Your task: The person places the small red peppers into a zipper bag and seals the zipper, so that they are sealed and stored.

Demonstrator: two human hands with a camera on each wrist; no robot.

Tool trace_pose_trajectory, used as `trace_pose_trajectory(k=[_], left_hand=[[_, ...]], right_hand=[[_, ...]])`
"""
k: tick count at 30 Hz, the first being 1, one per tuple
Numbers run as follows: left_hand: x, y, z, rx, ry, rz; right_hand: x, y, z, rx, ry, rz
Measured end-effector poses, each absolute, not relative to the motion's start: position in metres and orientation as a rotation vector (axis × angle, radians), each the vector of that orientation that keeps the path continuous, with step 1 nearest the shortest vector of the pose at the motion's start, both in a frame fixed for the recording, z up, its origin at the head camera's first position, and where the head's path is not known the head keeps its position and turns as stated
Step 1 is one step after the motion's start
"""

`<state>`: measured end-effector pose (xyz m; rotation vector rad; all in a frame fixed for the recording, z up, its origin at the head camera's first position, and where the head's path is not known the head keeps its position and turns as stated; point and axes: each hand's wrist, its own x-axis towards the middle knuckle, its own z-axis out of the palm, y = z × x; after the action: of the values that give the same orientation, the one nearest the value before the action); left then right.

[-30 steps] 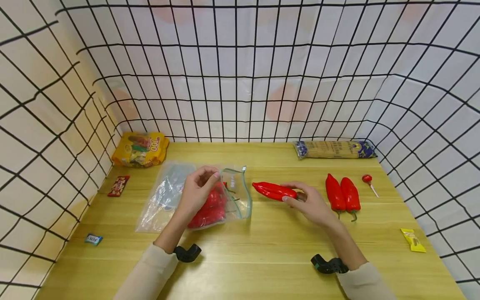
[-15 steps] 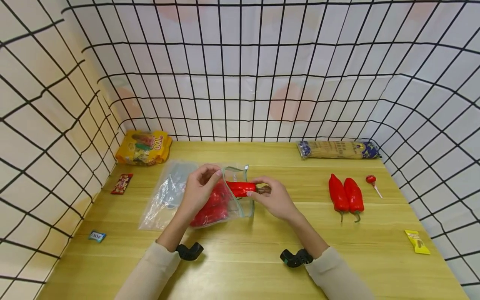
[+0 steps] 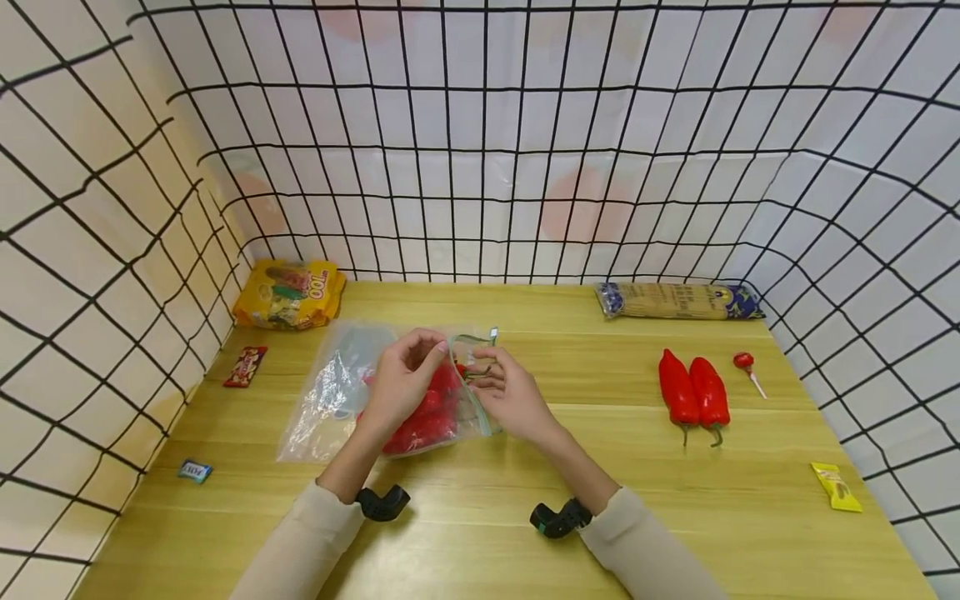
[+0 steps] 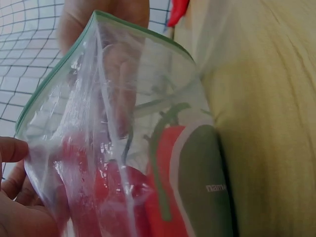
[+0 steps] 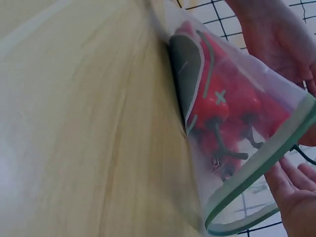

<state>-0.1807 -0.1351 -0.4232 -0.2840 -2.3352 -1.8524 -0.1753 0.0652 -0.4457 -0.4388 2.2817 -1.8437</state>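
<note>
My left hand (image 3: 405,375) pinches the upper edge of a clear zip bag (image 3: 318,417) lying on the table. Its green-edged mouth gapes to the right. Inside are several red peppers (image 3: 423,421) with green stems, also seen through the plastic in the right wrist view. At the mouth is my right hand (image 3: 517,404), its fingers reaching in beside the stems, loosely extended with no pepper between them. In the left wrist view, those fingers (image 4: 121,84) show through the plastic. Two more red peppers (image 3: 678,393) lie side by side on the right of the table.
A yellow snack pack (image 3: 288,296) stands at the back left, above a red wrapped bar (image 3: 245,367) and a small blue candy (image 3: 195,471). On the right are a noodle pack (image 3: 678,301), a red lollipop (image 3: 744,361) and a yellow packet (image 3: 836,487). Black-lined cloth walls surround the table.
My right hand has moved left, carrying a red pepper into the bag's mouth, and has let it go there. The left hand keeps its pinch on the bag.
</note>
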Motion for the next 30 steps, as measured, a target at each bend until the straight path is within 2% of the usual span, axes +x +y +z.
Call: trace_pose_trajectory(k=[7, 10, 17, 25, 30], left_hand=[[-0.184, -0.133, -0.427, -0.241, -2.320, -1.898], [-0.184, -0.134, -0.427, -0.227, -2.324, -1.897], [-0.183, -0.137, -0.427, -0.231, -2.323, -1.881], [-0.181, -0.135, -0.427, -0.269, -2.354, -1.868], [-0.182, -0.136, -0.430, -0.283, -2.355, -1.882]], right_hand=[[-0.151, 0.082, -0.411, -0.416, 2.368, -1.909], [-0.142, 0.091, -0.405, -0.487, 2.384, -1.933], [-0.144, 0.094, -0.426, -0.699, 2.378, -1.863], [-0.157, 0.078, -0.440, -0.690, 2.149, -1.924], [-0.160, 0.097, -0.439, -0.589, 2.272, -1.892]])
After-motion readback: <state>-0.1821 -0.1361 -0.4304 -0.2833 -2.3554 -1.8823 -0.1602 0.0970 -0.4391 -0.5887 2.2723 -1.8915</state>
